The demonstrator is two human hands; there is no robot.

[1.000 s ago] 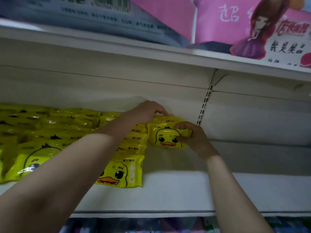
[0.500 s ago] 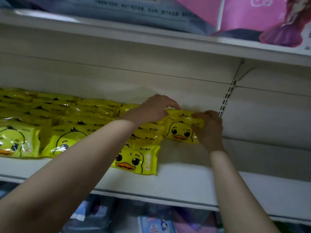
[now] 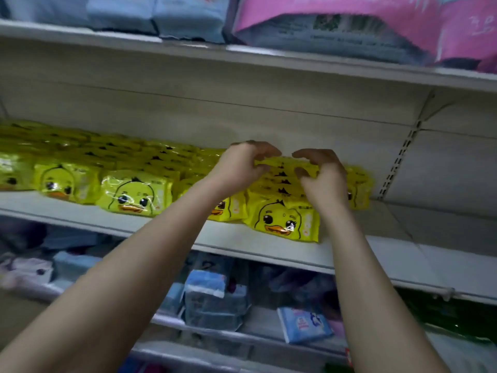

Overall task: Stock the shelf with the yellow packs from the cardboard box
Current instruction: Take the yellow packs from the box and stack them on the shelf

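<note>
Reaching up to a white shelf [image 3: 269,250] running below both wrists, with blue and pink bags [image 3: 336,25] on the board above the fingertips and blue packets [image 3: 212,300] on the one lower down. Filled leftward of the fingers with rows of yellow packs [image 3: 134,196], duck faces forward, overlapping back to the rear wall [image 3: 188,114]. No sight of the cardboard box. Directly under the fingers, a stack of the same packs, with a front pack [image 3: 285,220] leaning at its foot, below the right palm. Just right of the fingers, one more short stack [image 3: 360,184], then bare board.

Working on the top pack [image 3: 282,162] of the middle stack, caught between the two sets of fingertips, close to the rear wall.

Likely trouble: glossy film on glossy film, so sliding forward off the pile on being let go tilted; nudging the leaning front pack off the edge with a wrist on drawing back; shoving the short stack over by pressing too hard sideways.

Pose of the left hand [image 3: 239,168]: raised, wrist bent, fingers curled over the left end of the top pack, thumb beneath, seemingly pinching it. Same for the right hand [image 3: 322,179], back toward the camera, fingers hooked over the right end, thumb tucked under, apparently gripping too, though blurred
</note>
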